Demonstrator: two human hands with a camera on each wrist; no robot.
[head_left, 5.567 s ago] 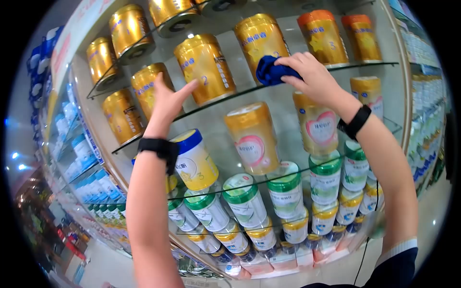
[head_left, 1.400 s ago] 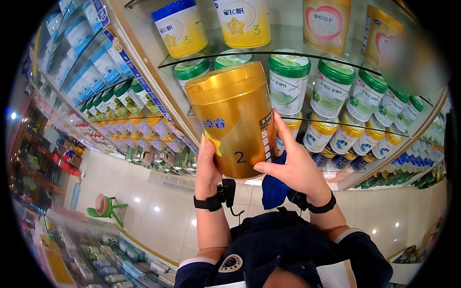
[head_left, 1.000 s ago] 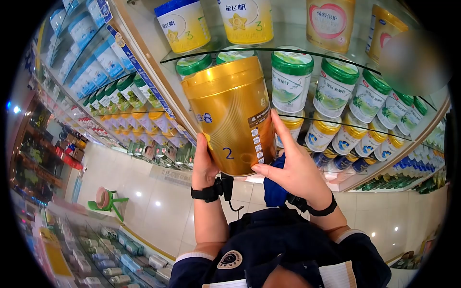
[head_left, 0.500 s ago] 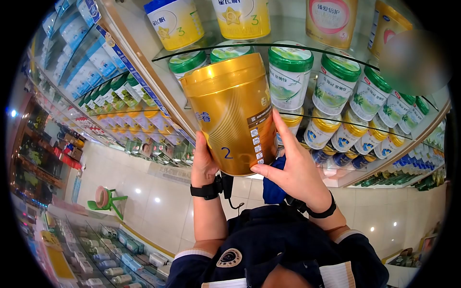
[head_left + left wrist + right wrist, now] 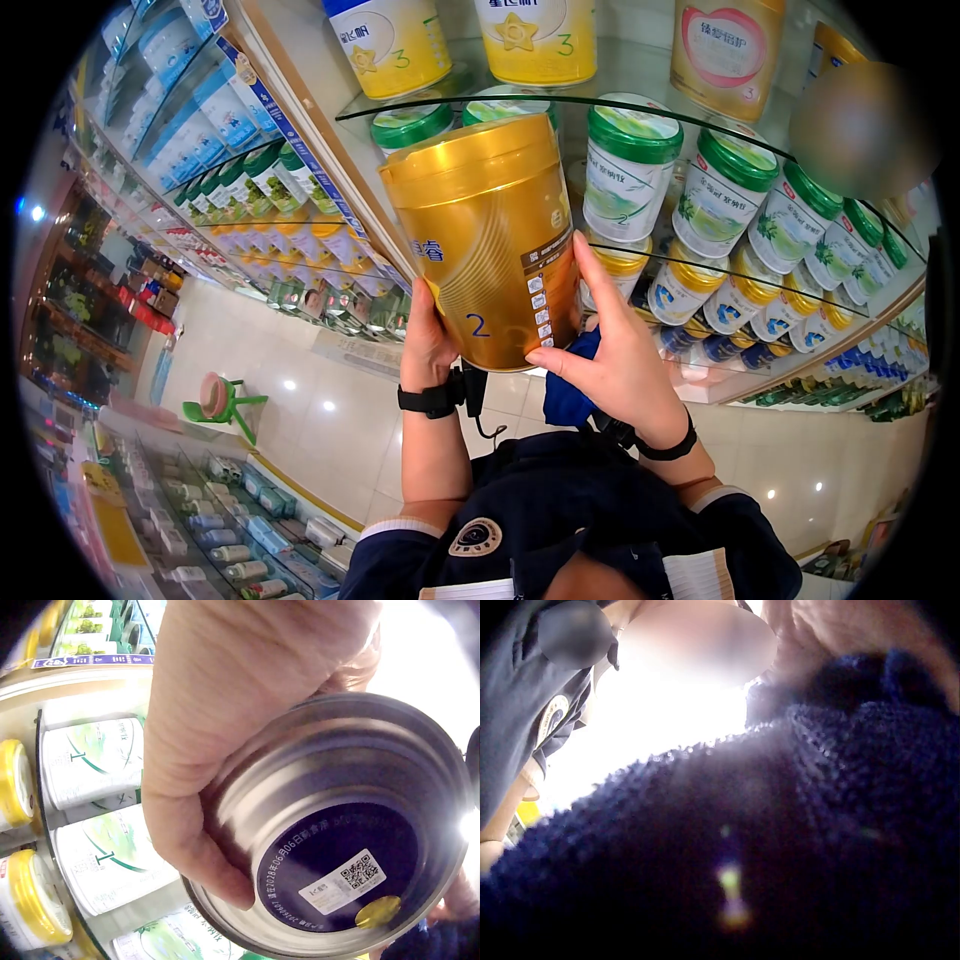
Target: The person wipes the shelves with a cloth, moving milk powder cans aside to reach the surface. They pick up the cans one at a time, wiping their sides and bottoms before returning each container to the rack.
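Observation:
A gold can [image 5: 480, 240] marked 2 is held upright, slightly tilted, between both hands. The left hand [image 5: 428, 335] grips its left side near the base; in the left wrist view that hand [image 5: 225, 727] curls over the rim of the metal base [image 5: 337, 862], which carries a QR label. The right hand [image 5: 625, 360] grips the lower right side, thumb at the front bottom edge. A dark blue cloth [image 5: 570, 390] hangs under the right hand, and this cloth [image 5: 705, 825] fills most of the right wrist view.
Behind the can, glass shelves [image 5: 640, 100] bear green-lidded cans [image 5: 630, 180], yellow-lidded cans [image 5: 690, 285] and yellow cans with blue lids [image 5: 390, 50]. A green stool [image 5: 235, 410] stands on the tiled floor at left. A glass display case [image 5: 220, 520] is at lower left.
Since the earliest frame, the hands have come from the upper gold-can shelf to holding one can low before the body. The can was then turned, bringing its side panel round. Lately the hands barely move.

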